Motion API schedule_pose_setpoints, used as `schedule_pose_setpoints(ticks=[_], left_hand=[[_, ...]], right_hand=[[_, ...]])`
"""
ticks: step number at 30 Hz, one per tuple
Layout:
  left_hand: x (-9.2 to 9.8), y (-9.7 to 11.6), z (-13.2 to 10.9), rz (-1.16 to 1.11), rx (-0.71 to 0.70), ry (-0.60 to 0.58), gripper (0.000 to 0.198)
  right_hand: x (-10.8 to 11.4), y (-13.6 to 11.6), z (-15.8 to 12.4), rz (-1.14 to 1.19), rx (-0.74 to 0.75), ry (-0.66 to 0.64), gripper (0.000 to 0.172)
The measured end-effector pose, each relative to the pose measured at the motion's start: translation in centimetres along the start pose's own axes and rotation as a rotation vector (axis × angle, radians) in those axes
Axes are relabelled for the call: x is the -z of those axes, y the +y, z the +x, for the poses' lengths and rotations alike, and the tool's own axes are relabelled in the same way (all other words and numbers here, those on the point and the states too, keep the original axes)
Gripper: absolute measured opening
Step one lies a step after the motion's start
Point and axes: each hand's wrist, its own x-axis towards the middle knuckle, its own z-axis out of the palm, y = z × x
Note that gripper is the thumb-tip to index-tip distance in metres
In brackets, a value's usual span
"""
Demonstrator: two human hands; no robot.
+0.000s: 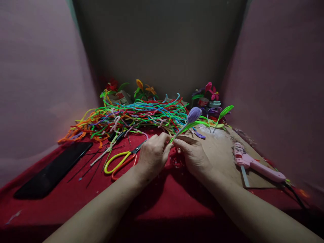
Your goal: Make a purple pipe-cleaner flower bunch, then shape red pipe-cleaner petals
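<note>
A purple pipe-cleaner flower [194, 115] with a long green leaf [188, 126] points up and to the right from between my hands. My left hand [155, 152] is closed, thumb and fingers pinching the lower end of its stem. Close against it, my right hand [193, 153] pinches the same stem with thumb and forefinger. The fingers partly hide the stem's bottom. Just left of my left hand lie scissors [117, 162] with one yellow and one orange handle, their blade tips reaching behind the hand.
A tangled heap of colourful pipe cleaners [136, 114] spreads across the back. A black phone [54, 168] lies left, near several thin wires [95, 170]. At right, a pink glue gun [258, 166] rests on a cardboard sheet [222, 158]. Finished flowers [212, 90] stand behind.
</note>
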Motion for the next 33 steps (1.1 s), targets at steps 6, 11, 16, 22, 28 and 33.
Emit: schedule_pose_setpoints(ticks=[6,11,16,22,28,33], left_hand=[[-0.4,-1.1,-0.3,0.297,-0.281,0.043,0.022],[0.1,-0.6,-0.1,-0.011,-0.081,0.009,0.020],[0.9,0.6,0.5,-0.568,0.254,-0.108,0.017],[1.3,0.3,1.0,-1.014,0.502,-0.264,0.018],[1.3,-0.3,1.2,-1.326,0.620,-0.479,0.019],[1.2,0.5,1.0,-0.981,0.445,-0.364,0.020]], right_hand=[[-0.1,0.3,-0.4,-0.062,-0.006,-0.004,0.012],[-0.3,-0.4,-0.5,-0.144,0.052,-0.080,0.012],[-0.1,-0.4,-0.4,-0.155,0.061,-0.127,0.015],[0.4,-0.2,0.1,-0.077,0.009,-0.157,0.013],[0.5,0.3,0.6,0.147,-0.113,-0.248,0.019],[0.5,0.3,0.3,0.120,-0.068,-0.097,0.012]])
